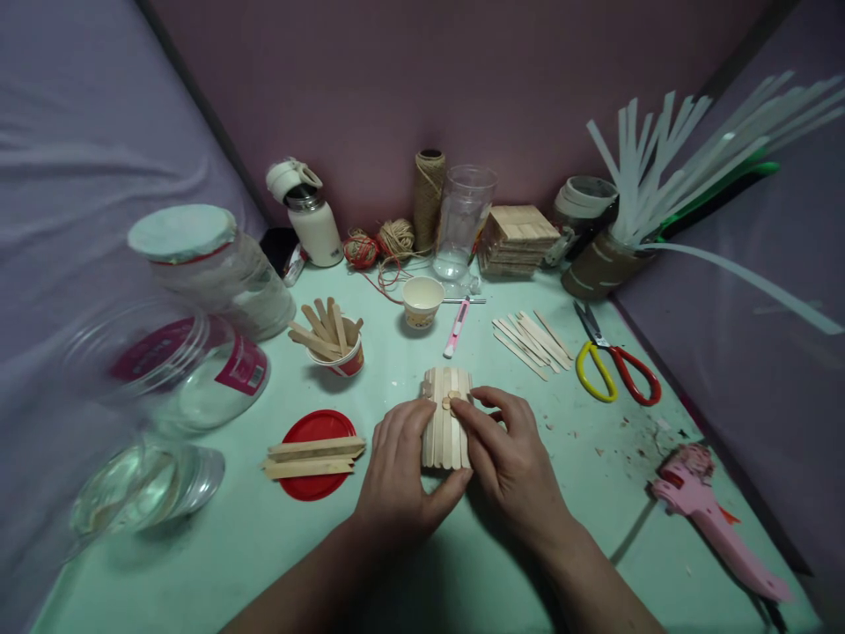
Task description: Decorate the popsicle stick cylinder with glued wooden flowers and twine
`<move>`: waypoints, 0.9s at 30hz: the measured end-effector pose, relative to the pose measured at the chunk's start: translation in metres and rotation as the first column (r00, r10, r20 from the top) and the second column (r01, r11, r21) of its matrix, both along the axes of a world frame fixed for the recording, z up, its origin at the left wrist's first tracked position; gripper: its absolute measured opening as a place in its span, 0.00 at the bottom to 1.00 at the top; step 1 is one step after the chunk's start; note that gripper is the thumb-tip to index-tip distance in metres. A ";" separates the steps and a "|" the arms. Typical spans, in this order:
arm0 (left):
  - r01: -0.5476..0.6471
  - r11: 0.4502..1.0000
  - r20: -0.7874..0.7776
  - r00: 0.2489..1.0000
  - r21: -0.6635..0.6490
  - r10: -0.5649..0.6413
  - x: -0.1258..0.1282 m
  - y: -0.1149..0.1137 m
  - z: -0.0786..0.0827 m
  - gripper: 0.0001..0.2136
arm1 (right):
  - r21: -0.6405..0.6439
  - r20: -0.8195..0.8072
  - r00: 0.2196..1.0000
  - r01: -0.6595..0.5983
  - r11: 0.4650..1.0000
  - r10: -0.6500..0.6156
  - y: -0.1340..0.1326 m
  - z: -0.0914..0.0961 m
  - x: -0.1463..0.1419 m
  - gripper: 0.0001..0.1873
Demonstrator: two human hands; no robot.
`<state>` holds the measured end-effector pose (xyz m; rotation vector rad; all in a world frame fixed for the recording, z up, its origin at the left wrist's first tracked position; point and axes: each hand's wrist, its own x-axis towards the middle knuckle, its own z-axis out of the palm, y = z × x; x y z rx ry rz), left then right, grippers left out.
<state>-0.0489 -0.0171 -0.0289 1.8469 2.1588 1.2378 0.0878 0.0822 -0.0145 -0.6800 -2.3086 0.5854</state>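
A rounded body covered with upright wooden craft sticks (446,445) lies in front of me between both hands. Several small rounded wooden chips (451,398) sit on its upper face. My left hand (406,462) curls around its left side, thumb along the lower edge. On the right side, my right hand (511,449) grips the body, its index fingertip pressing at the chips. Part of the body's lower right is hidden by my fingers.
Left: a red lid (310,489) under cut sticks, a cup of craft sticks (343,357), clear jars (244,291). Ahead: a paper cup (422,304), a pink cutter (457,328). Right: thin sticks (532,342), scissors (617,352), a pink glue gun (716,528) with its cord.
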 end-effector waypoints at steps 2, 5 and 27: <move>0.010 1.000 0.027 1.000 -0.017 -0.010 -0.001 -0.001 0.000 0.30 | -0.019 0.003 1.000 -0.001 1.000 0.001 0.000 -0.001 0.000 0.25; 0.014 0.999 0.106 0.994 -0.036 -0.010 -0.003 -0.002 0.000 0.29 | -0.067 -0.029 1.000 -0.009 0.998 0.007 -0.001 -0.003 0.001 0.25; 0.029 1.000 0.858 0.514 0.002 -0.017 -0.001 0.003 0.009 0.33 | -0.864 -0.309 0.924 -0.172 0.473 -0.228 -0.001 -0.008 -0.001 0.39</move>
